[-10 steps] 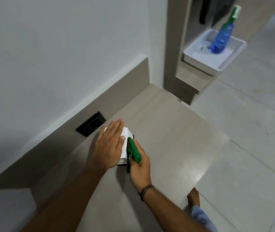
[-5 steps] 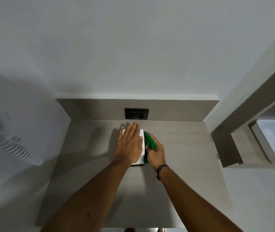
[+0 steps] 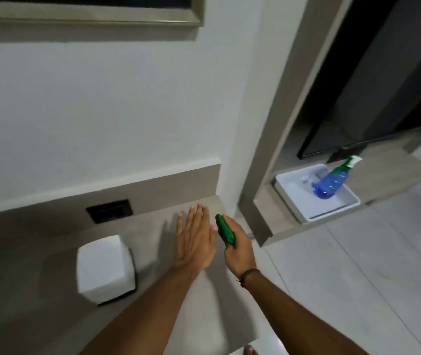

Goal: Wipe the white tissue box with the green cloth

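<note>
Smooth, rounded white box [image 3: 105,269] sits alone at nine o'clock — left hand [image 3: 195,238] flat, empty; right hand [image 3: 237,248] fisted round the bunched green cloth [image 3: 224,229].

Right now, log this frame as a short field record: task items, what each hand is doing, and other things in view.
tissue box: white tissue box on the grey counter, no hand on it
cloth: green cloth bunched in the right hand
left hand: left hand open, flat, fingers together, right of the box, holding nothing
contact: cloth not touching the box
other: black wall outlet; blue spray bottle leaning in a white tray
</note>
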